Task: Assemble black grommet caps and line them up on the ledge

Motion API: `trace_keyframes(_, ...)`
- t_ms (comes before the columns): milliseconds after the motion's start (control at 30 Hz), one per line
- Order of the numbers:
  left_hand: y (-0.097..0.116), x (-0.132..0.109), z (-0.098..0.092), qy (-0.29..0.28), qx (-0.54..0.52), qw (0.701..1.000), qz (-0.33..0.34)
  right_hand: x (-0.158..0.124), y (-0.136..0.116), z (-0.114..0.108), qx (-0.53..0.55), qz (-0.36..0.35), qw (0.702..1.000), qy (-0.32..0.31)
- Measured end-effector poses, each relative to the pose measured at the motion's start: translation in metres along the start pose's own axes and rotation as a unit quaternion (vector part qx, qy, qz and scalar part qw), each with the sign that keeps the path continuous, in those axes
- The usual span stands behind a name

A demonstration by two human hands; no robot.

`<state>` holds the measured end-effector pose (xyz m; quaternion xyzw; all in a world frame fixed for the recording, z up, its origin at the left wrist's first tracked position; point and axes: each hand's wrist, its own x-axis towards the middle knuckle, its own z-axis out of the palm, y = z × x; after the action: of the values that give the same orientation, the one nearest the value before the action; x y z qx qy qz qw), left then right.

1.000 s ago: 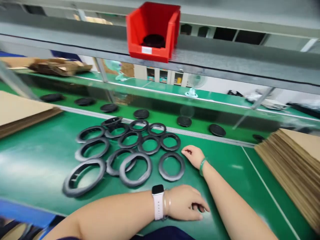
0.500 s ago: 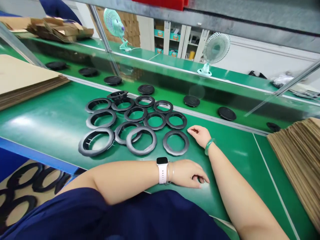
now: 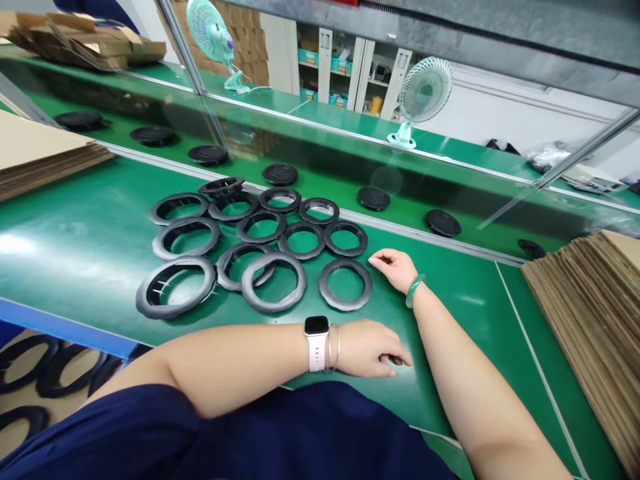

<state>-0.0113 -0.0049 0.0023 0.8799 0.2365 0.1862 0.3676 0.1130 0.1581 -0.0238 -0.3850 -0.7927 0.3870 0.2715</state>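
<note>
My left hand (image 3: 370,348) rests on the green table (image 3: 450,347) near its front edge, fingers curled down loosely, nothing in it that I can see; a white watch is on that wrist. My right hand (image 3: 395,268) lies further back, fingers lightly bent, its tips just right of the nearest black ring (image 3: 345,285); a green bangle sits on the wrist. Several black rings (image 3: 250,247) lie flat in a cluster to the left of both hands, a few overlapping.
Stacks of brown cardboard sheets sit at right (image 3: 595,307) and far left (image 3: 40,157). Behind the rings runs a conveyor (image 3: 320,190) carrying several black round caps (image 3: 374,197). Two small fans (image 3: 419,93) stand beyond. More black rings lie below the table at left (image 3: 30,373).
The view has tilted down and drifted slightly; the red bin overhead has gone out of frame. Both hands stay resting in the same spots on the table.
</note>
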Motion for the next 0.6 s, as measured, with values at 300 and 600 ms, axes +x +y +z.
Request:
trace_keyframes(300,0.019,-0.012,0.006,-0.026,0.254,0.965,0.063,-0.003,-0.008,-0.004,0.032,0.004,0.999,0.004)
trace_keyframes(600,0.013,-0.012,0.006,0.005,0.257,0.962,0.09,-0.026,-0.095,-0.019,0.173,-0.103,0.959,-0.2)
